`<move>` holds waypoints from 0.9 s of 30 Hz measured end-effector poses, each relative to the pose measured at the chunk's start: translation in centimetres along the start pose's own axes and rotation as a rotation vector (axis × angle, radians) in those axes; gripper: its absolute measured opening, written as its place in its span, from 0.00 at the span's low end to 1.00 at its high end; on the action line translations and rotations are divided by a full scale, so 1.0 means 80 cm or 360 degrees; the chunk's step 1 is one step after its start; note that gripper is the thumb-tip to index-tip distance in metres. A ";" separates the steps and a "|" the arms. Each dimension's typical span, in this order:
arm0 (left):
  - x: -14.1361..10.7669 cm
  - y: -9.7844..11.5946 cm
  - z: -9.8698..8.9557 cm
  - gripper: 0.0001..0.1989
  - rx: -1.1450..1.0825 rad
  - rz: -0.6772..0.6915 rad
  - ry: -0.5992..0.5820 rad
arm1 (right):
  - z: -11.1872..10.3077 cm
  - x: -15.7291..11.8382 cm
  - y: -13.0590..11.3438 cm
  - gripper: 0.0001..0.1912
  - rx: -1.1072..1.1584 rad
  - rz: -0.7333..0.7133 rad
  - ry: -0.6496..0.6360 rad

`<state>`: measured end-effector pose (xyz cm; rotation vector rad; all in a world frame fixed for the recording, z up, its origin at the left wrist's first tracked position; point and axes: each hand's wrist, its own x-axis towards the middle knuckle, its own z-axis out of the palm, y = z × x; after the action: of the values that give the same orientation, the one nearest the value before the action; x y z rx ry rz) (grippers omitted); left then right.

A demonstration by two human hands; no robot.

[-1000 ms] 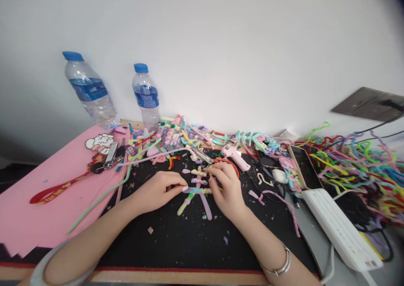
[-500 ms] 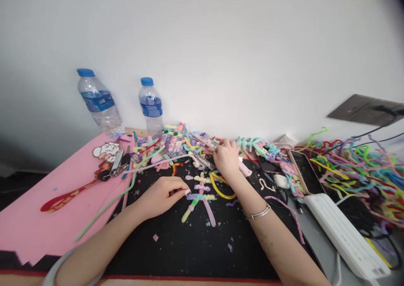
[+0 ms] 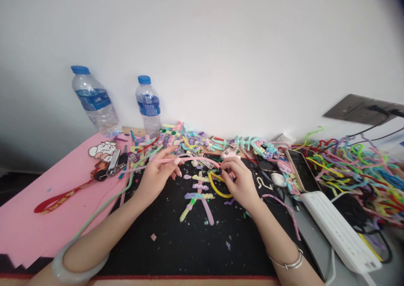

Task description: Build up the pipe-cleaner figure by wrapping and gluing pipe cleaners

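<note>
A pink pipe cleaner (image 3: 198, 159) arches between my two hands above the black mat. My left hand (image 3: 159, 174) is closed around its left part, with the fingertips pointing right. At its other end, my right hand (image 3: 241, 180) pinches the tip between thumb and fingers. Below them lies a flat figure of twisted pastel pipe cleaners (image 3: 199, 187), with crossbars and two legs spreading toward me. A bent yellow pipe cleaner (image 3: 217, 189) curves beside the figure, partly under my right hand. Scissors (image 3: 206, 164) lie behind the figure, partly covered by the pink pipe cleaner.
Two water bottles (image 3: 148, 107) stand against the wall. Pink sheets (image 3: 72, 185) and a red strap (image 3: 61, 201) with keys lie left. At right are a phone (image 3: 302, 170), a white power strip (image 3: 341, 231) and a heap of colourful pipe cleaners (image 3: 356, 164).
My left hand has left the figure's side and risen. My right hand has come back from the pile behind the mat. A pink pipe cleaner is now held between both.
</note>
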<state>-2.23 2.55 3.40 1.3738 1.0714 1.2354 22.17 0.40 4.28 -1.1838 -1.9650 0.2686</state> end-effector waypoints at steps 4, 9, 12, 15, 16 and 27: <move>0.010 0.003 0.006 0.14 -0.0201 0.0064 0.0127 | 0.002 -0.014 0.001 0.05 0.0072 0.0096 -0.0046; 0.009 0.003 0.021 0.12 -0.0326 -0.0058 0.0137 | 0.015 -0.023 -0.002 0.09 0.0639 0.0503 0.0193; 0.000 -0.003 0.032 0.12 -0.0473 -0.0238 0.0014 | 0.026 -0.027 -0.012 0.14 0.1076 0.0577 0.0219; -0.014 -0.008 0.040 0.12 -0.0543 -0.0379 -0.0245 | 0.032 -0.030 -0.021 0.16 0.1421 0.0633 0.0179; -0.018 -0.009 0.041 0.11 -0.0580 -0.0412 -0.0314 | 0.032 -0.030 -0.023 0.18 0.1543 0.0660 0.0147; -0.012 -0.021 0.033 0.07 -0.1190 -0.0670 0.0095 | 0.020 -0.025 -0.029 0.35 0.2185 0.0797 -0.0202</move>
<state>0.29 1.58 1.58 0.5132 0.7584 1.1834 20.01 -2.13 3.43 -0.6383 -1.0236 1.6418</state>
